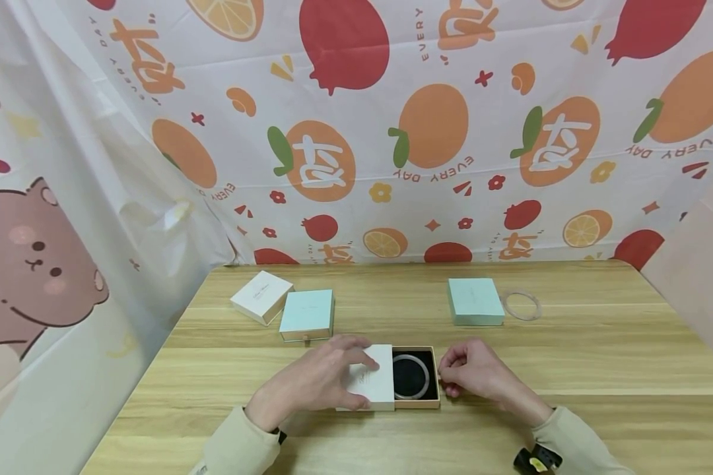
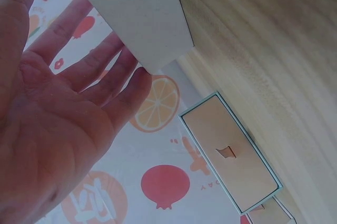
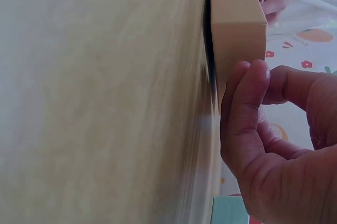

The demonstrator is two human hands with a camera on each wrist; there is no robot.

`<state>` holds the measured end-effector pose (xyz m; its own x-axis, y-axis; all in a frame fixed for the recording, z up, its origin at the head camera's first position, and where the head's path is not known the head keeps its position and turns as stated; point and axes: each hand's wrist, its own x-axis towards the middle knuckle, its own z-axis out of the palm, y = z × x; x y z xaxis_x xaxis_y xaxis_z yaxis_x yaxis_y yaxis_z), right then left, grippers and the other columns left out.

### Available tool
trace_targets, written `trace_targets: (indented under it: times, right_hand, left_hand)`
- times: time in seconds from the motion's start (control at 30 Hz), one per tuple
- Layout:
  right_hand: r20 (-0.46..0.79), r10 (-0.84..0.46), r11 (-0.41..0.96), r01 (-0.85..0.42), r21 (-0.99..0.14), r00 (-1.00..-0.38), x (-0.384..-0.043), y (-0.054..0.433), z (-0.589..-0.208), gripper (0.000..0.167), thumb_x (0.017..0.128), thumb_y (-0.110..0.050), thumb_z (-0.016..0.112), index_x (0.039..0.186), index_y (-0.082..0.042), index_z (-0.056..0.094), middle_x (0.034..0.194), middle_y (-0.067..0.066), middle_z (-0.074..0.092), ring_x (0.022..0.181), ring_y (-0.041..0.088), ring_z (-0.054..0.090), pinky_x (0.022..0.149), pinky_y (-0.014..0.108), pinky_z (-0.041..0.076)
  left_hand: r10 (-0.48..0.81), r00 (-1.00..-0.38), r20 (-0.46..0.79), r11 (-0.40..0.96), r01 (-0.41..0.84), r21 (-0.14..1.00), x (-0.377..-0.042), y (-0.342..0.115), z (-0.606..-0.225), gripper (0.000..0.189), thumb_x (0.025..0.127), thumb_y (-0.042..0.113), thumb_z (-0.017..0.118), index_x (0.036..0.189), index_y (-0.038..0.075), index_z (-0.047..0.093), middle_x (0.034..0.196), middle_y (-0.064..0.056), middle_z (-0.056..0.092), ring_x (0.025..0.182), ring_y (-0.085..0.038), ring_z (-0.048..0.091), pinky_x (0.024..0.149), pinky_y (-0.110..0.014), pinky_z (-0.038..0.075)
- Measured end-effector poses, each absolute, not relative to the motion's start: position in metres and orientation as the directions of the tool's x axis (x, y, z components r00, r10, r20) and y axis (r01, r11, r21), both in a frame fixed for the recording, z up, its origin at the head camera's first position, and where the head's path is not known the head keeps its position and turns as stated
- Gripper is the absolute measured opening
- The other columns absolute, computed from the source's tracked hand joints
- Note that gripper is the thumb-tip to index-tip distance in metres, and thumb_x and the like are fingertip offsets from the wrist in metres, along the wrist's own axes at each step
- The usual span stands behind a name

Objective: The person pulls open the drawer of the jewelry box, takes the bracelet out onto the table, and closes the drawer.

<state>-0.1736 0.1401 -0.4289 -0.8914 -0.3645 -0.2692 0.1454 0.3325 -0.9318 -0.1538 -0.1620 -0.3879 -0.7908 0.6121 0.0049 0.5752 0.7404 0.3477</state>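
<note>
A white slide-out jewelry box stands on the table, its sleeve [image 1: 381,386] on the left and its tan drawer [image 1: 417,404] pulled partway out to the right. Inside the drawer a pale bangle [image 1: 426,384] lies on black lining. My left hand [image 1: 321,376] grips the sleeve across its top, thumb on the near side and fingers at the far side; the left wrist view shows fingertips against the sleeve [image 2: 145,19]. At the drawer's right end, my right hand [image 1: 478,371] pinches with thumb and fingertips where the pull tab sits. These fingertips hide the tab itself.
At the back left are another white box [image 1: 263,295] and a mint box [image 1: 307,311] with a tan pull tab. A second mint box [image 1: 474,298] stands at the back right, beside a clear bangle [image 1: 537,309]. Behind the wooden table [image 1: 618,343] hangs a fruit-print curtain [image 1: 368,158].
</note>
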Motion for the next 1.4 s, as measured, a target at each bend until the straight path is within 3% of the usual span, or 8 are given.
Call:
trace_targets:
  times: [0.77,0.9,1.07,1.4]
  right_hand:
    - [-0.272,-0.427,0.315,0.140,-0.939,-0.862,-0.176,0.149,-0.424,0.009,0.091,0.000,0.064,0.094,0.007,0.067,0.071,0.006,0.066,0.061,0.012,0.062,0.059,0.025,0.057]
    - [-0.192,-0.444,0.447,-0.030,-0.894,-0.875,-0.178,0.155,-0.413,0.010,0.092,-0.008,0.067,0.093,0.002,0.070,0.074,0.004,0.068,0.064,0.010,0.062,0.058,0.023,0.055]
    - [-0.004,-0.446,0.609,-0.300,-0.734,-0.895,-0.184,0.155,-0.399,0.005,0.090,-0.016,0.073,0.089,-0.012,0.075,0.076,-0.005,0.067,0.067,0.005,0.057,0.060,0.021,0.048]
    - [0.057,-0.519,0.681,-0.453,-0.575,-0.853,-0.189,0.124,-0.396,0.011,0.086,-0.019,0.077,0.077,-0.016,0.072,0.061,-0.013,0.053,0.057,0.000,0.046,0.058,0.019,0.040]
  left_hand:
    - [0.610,-0.792,0.001,0.742,0.573,0.348,-0.154,-0.161,-0.388,0.047,0.077,0.041,0.088,0.118,0.023,0.076,0.143,-0.005,0.061,0.134,-0.027,0.055,0.110,-0.048,0.050]
    - [0.611,-0.792,0.004,0.741,0.574,0.349,-0.154,-0.161,-0.388,0.046,0.076,0.041,0.088,0.117,0.023,0.076,0.143,-0.005,0.061,0.134,-0.027,0.055,0.110,-0.048,0.050]
    - [0.611,-0.792,0.002,0.742,0.573,0.348,-0.154,-0.161,-0.388,0.046,0.077,0.041,0.088,0.117,0.023,0.076,0.144,-0.005,0.061,0.135,-0.027,0.055,0.109,-0.048,0.050]
    - [0.608,-0.794,0.005,0.743,0.571,0.351,-0.154,-0.161,-0.388,0.045,0.077,0.039,0.088,0.117,0.023,0.076,0.144,-0.005,0.060,0.135,-0.026,0.054,0.110,-0.048,0.049]
